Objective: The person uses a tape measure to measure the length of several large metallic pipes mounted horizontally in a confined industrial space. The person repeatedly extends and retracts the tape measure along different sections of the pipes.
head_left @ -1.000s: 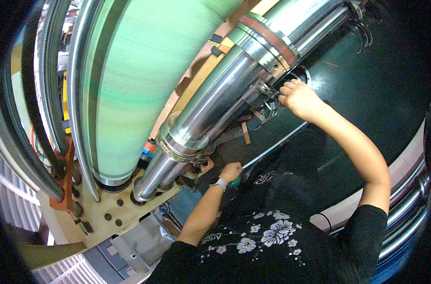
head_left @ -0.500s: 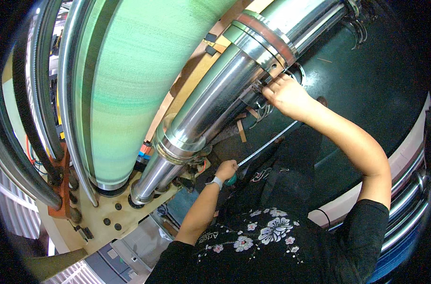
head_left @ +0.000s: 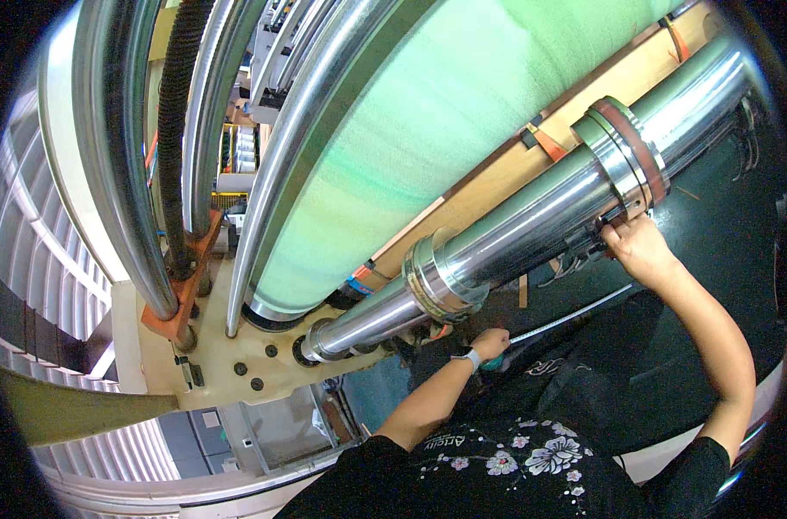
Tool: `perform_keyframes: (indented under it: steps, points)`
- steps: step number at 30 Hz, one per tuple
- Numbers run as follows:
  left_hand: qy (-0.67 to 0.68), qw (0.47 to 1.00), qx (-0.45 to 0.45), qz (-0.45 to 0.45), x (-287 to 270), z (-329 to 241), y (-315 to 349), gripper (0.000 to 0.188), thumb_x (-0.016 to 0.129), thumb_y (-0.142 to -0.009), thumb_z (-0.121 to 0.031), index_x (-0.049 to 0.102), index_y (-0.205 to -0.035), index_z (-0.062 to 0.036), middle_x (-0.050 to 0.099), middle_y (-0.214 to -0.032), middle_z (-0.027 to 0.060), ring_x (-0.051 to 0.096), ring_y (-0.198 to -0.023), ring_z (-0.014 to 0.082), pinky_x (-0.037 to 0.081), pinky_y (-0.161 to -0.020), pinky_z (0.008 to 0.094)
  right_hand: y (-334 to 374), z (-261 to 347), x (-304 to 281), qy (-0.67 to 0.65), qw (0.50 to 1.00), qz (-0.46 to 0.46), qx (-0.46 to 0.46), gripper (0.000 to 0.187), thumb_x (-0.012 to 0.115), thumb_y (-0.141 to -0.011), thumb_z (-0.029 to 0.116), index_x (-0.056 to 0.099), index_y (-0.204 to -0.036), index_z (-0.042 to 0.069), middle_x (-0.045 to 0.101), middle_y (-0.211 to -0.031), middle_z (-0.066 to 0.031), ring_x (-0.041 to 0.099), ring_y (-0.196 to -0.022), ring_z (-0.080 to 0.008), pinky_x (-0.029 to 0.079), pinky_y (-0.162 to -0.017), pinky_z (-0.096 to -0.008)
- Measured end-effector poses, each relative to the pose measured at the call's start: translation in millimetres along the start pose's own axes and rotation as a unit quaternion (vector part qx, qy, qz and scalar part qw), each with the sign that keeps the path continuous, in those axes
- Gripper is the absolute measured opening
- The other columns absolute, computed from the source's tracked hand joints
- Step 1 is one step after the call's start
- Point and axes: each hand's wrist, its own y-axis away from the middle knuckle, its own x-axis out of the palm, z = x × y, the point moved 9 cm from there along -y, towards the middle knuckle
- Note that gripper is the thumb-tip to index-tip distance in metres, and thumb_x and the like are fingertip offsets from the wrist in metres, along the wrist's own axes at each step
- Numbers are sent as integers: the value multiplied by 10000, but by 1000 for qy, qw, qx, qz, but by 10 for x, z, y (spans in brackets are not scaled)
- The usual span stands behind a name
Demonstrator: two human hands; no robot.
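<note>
1. Dark floor shows at the right of the frame, and a cream base sits at the lower left.
2. Below and right of the middle is the tape, a thin, pale strip. It comes out by the left hand, and its green case peeks out under that hand.
3. Its long way runs up and right, toward the right forearm. I cannot see its far end.
4. It is likely light and bendy, maybe a bit slick. The case looks best to hold.
5. The left hand is curled tight around the case.
6. The right hand has bent fingers just under the ring; I cannot tell if they grip anything.
7. Above the tape, a steel bar slants up and right. Past it are a wood plank and a green roll.
</note>
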Motion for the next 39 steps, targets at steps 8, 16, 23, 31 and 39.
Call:
perform_keyframes:
  steps: [8,16,23,31,39]
  points:
    - [8,1000,-3,26,81,67,-6,188,532,-756,-192,496,-669,-30,511,-664,164,517,-665,326,385,-585,438,-4,32,54,-4,1000,16,-9,130,524,-659,130,495,-736,30,539,-633,-100,557,-654,-264,433,-624,-374]
    - [17,1000,0,25,49,-128,15,145,508,-752,-174,552,-754,-35,562,-746,176,539,-719,339,408,-626,433,235,-183,255,25,997,-8,71,301,569,-695,300,470,-778,28,533,-712,-116,543,-699,-283,418,-630,-369]
    - [-26,997,-2,67,122,-135,2,200,515,-781,-230,557,-799,-36,569,-779,181,539,-753,354,412,-646,430,935,-43,1277,-179,875,-153,422,231,545,-771,232,446,-733,27,506,-713,-176,490,-742,-340,382,-686,-410]
    - [-10,1000,10,17,87,-109,97,198,526,-782,-227,540,-747,-32,554,-701,161,536,-677,326,411,-597,402,963,-6,1325,-147,858,-167,463,310,462,-823,315,450,-713,25,499,-724,-161,470,-733,-340,353,-659,-412]
    - [23,997,6,80,390,-15,103,203,517,-792,-239,560,-751,-45,570,-726,162,547,-717,331,411,-635,414,789,154,1552,-320,854,-93,400,327,480,-818,306,446,-697,4,503,-780,-195,474,-792,-365,375,-725,-427]
